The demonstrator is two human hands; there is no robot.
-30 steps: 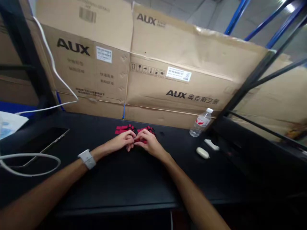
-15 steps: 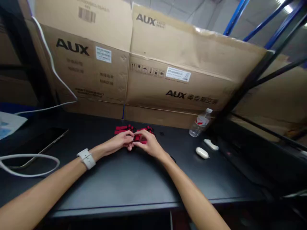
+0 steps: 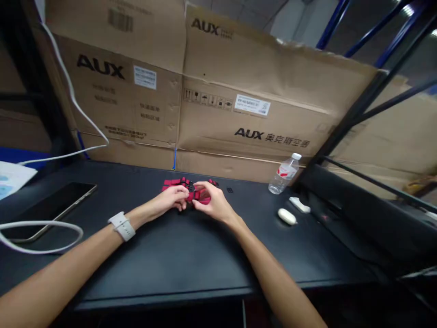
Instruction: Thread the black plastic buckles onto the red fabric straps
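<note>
A red strap [image 3: 204, 199] with black plastic fittings is between my hands at the back middle of the dark table. My left hand [image 3: 172, 199], below a pale watch band, pinches the strap's left part with thumb and fingers. My right hand [image 3: 215, 203] curves over the right part, its thumb below and fingers above, gripping near a black fitting. Fingers hide much of the strap. Just behind my left hand lie more folded red straps [image 3: 170, 183] with black buckles.
A small black piece [image 3: 230, 190] lies right of the straps. Farther right are a clear bottle [image 3: 284, 174], a white oval case [image 3: 287, 217] and a white object [image 3: 300, 205]. At left are a phone [image 3: 51, 207] and a white cable [image 3: 41, 223]. Cardboard [image 3: 252, 109] walls the back.
My hands have drawn slightly apart, and more of the red strap shows between them. The camera view has shifted slightly.
</note>
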